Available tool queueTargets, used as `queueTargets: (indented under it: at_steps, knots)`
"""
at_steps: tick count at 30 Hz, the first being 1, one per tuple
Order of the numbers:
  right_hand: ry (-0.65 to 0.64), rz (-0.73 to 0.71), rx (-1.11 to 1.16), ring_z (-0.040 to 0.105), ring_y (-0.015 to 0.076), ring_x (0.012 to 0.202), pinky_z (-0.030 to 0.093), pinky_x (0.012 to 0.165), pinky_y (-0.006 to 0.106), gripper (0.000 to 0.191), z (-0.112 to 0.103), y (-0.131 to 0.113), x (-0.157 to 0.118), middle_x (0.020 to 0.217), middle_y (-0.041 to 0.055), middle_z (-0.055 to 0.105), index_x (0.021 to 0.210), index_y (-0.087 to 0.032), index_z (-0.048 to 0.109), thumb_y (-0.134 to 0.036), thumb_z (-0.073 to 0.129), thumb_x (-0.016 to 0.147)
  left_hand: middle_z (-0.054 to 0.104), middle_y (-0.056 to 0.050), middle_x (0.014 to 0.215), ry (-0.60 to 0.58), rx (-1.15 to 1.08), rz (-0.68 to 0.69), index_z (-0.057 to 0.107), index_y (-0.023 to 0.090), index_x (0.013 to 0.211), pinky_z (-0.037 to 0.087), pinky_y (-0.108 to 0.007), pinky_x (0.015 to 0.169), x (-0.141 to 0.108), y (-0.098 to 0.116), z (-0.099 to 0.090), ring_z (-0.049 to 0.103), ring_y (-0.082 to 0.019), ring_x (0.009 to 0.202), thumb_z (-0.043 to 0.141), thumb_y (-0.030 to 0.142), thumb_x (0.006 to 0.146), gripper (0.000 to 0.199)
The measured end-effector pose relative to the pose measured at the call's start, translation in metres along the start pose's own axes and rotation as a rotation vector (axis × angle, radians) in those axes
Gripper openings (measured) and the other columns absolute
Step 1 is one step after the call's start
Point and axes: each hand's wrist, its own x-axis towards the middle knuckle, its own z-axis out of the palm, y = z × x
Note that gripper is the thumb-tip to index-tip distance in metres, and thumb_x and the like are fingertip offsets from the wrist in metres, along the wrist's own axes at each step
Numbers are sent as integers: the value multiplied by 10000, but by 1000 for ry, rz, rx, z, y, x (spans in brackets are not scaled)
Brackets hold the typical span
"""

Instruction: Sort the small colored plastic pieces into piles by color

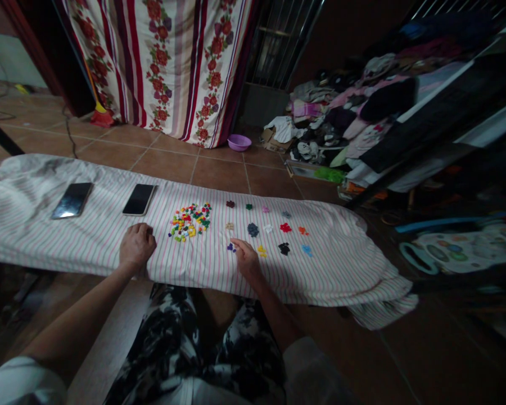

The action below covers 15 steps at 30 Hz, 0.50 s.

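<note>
From the wearer's head we look forward and steeply down, the striped cloth (341,270) close below us, the floral curtain (181,73) farther off ahead.

Anything in the right hand (246,257) is too small to tell.

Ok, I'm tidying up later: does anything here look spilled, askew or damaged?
The jumbled heap of mixed clothes sprawls untidily beyond the table, and the striped white cloth hangs bunched at its right end. Nothing looks clearly spilled or broken among the small coloured pieces.
</note>
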Motion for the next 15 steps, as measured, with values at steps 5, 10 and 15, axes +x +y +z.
queueTargets:
  at_steps: [5,10,15]
  knots:
    - [18,2,19,658,219,1011,523,950,398,357,-1,-3,8,1069,92,720,1067,-197,711,-219,413,873,627,-135,922,-22,29,7,571,182,878,447,-421,879,0,2,-1,556,-287,945,426,211,815,161]
    - [-40,-69,3,656,214,1016,522,922,365,303,8,-14,33,1052,77,722,1030,-222,725,-236,458,888,624,-129,923,-28,36,2,561,189,872,448,-418,876,0,3,-1,555,-286,946,434,205,817,140]
    - [-144,-137,-97,637,200,968,502,905,344,284,31,-28,69,984,53,724,989,-240,745,-198,481,896,621,-122,920,-28,42,3,553,191,868,451,-408,891,0,3,-2,552,-282,949,430,192,820,132]
